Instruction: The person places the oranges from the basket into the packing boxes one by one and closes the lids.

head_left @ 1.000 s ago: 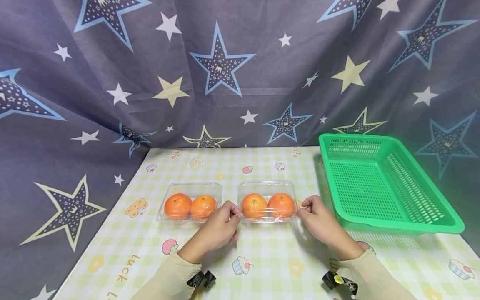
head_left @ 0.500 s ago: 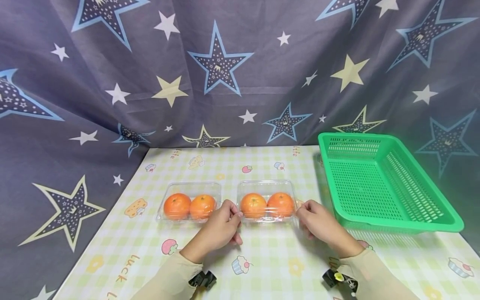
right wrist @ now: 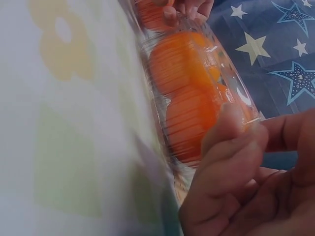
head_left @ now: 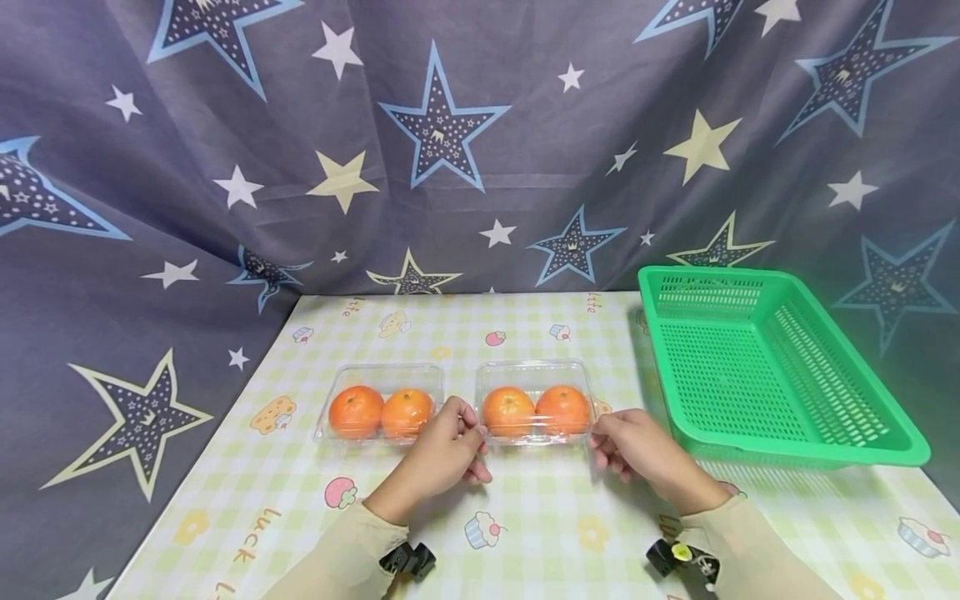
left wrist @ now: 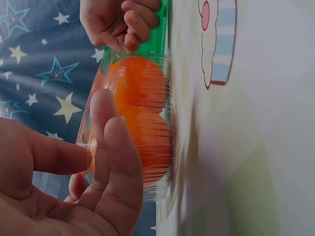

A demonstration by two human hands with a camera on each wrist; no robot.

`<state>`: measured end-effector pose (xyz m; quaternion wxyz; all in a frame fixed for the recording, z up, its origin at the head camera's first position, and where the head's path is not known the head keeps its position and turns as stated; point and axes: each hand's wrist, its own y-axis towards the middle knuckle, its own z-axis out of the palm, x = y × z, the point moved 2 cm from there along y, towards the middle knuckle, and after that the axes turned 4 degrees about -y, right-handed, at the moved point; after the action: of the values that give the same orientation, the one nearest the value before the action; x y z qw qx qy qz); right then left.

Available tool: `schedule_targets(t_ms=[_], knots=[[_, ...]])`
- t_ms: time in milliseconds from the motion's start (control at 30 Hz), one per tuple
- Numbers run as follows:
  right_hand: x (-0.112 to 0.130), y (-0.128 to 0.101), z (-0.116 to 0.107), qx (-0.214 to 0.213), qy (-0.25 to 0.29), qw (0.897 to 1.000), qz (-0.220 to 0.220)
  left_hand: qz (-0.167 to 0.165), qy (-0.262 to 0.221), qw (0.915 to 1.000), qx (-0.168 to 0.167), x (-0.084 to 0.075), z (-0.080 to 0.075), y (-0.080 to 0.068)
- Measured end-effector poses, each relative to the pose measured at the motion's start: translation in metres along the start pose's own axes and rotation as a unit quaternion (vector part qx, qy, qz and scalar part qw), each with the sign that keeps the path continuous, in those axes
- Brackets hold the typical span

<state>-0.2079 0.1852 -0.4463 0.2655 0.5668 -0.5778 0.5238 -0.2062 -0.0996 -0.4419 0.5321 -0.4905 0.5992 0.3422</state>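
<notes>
Two clear plastic fruit boxes stand side by side on the table, each with two orange fruits inside. My left hand (head_left: 441, 448) pinches the left front edge of the right-hand box (head_left: 534, 373), thumb against forefinger. At that box's right front edge, my right hand (head_left: 643, 448) pinches the rim likewise. Both wrist views show the same box between the hands, its ribbed wall in front of the oranges (left wrist: 142, 132) (right wrist: 189, 123). The left-hand box (head_left: 382, 377) sits just beyond my left hand, apart from its neighbour. Its lower right corner is partly hidden by that hand.
A green perforated plastic basket (head_left: 738, 392) stands to the right of the boxes. Behind the table hangs a dark curtain with stars (head_left: 480, 200). A checked cloth with printed cakes and flowers covers the table (head_left: 540, 558).
My right hand has shifted slightly down along the box's edge, and its lower fingers have uncurled a little. The left hand's lower fingers have loosened too. Both boxes stay in place.
</notes>
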Motion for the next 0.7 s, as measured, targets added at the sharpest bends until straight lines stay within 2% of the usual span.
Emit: schedule_targets(t_ms=[367,700], knots=[[-0.0040,0.0008,-0.0034,0.053,0.053,0.997,-0.007,-0.011,-0.017,0.9998,-0.001,0.0019,-0.0024,0.0040],[-0.0053,0.0008,-0.0033,0.066,0.066,0.996,-0.005,-0.007,-0.015,0.9998,-0.008,0.0011,-0.0018,0.0039]])
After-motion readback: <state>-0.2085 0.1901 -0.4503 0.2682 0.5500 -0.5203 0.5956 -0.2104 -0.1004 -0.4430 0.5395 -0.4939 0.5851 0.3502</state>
